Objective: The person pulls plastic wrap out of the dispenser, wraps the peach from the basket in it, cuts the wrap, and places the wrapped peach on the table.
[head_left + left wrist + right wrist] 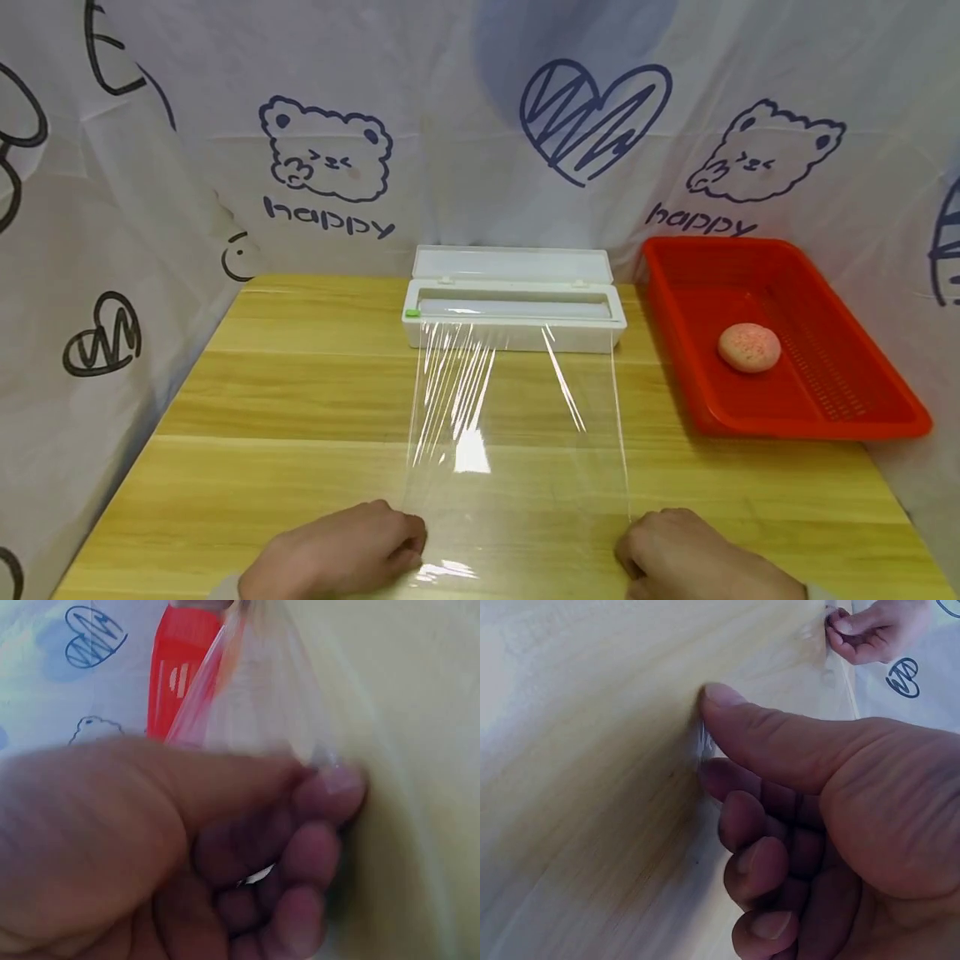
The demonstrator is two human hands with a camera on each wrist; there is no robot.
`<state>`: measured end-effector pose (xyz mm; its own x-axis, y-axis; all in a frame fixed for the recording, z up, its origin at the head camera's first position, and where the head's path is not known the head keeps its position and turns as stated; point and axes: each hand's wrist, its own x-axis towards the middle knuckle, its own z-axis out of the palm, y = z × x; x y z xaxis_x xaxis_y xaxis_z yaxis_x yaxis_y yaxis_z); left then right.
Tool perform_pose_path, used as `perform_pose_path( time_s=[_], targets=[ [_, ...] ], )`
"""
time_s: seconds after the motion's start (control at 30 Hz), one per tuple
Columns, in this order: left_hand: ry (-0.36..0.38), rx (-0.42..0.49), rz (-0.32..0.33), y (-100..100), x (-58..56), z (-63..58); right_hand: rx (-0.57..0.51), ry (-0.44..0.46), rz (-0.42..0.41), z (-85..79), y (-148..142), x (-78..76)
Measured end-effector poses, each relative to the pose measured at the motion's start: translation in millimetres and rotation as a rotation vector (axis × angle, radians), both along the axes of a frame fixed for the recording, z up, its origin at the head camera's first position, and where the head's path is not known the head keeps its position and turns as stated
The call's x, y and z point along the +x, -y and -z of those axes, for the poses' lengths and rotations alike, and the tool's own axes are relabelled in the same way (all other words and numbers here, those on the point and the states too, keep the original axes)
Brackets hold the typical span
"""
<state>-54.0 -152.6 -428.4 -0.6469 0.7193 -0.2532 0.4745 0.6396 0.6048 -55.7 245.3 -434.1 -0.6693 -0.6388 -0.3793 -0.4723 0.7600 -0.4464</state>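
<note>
A sheet of clear cling film (517, 408) runs from a white dispenser box (517, 337) toward me, stretched over the wooden table. The box's lid (513, 264) stands raised at the back, and the film roll (517, 309) shows inside. At the film's near left corner, my left hand (341, 546) pinches the edge between thumb and curled index finger; the film (262, 705) gathers into folds there in the left wrist view. My right hand (686, 554) holds the near right corner. In the right wrist view, a bit of film shows between its thumb (757, 735) and bent index finger.
A red plastic basket (671, 367) stands on the right of the table (285, 400), with a pale pinkish rounded object (750, 347) inside. White cloth (457, 167) printed with bears and hearts encloses the back and sides. A small green piece (412, 313) sits on the box's left end.
</note>
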Motion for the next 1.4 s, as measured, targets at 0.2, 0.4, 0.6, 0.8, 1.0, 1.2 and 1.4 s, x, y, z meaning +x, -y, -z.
perform_pose_path(
  time_s=[0.2,0.4,0.6,0.8,1.0,1.2,1.4],
  targets=[
    [0.052,-0.033,-0.056,-3.4,0.5,4.0,0.014,-0.015,-0.018,-3.0,-4.2,3.1],
    [0.067,-0.049,-0.081,-5.5,2.2,6.4,0.079,0.028,0.031,-11.2,-12.3,5.4],
    [0.05,-0.074,-0.115,-7.7,4.0,3.6,0.102,0.036,0.075,-27.2,-9.4,-3.1],
    [0.061,-0.098,-0.14,-9.8,5.1,0.3,-0.049,-0.498,-0.005,-16.2,18.5,-27.9],
    [0.052,-0.083,-0.125,-9.4,3.9,2.2,-0.006,-0.535,0.03,3.3,32.3,-36.3],
    [0.133,-0.082,-0.081,-2.9,3.1,-3.0,0.043,-0.531,0.041,14.2,29.9,-35.2],
    [-0.08,0.043,0.032,-7.7,-21.7,-8.2,0.048,-0.505,0.038,17.5,29.8,-36.5]
  ],
)
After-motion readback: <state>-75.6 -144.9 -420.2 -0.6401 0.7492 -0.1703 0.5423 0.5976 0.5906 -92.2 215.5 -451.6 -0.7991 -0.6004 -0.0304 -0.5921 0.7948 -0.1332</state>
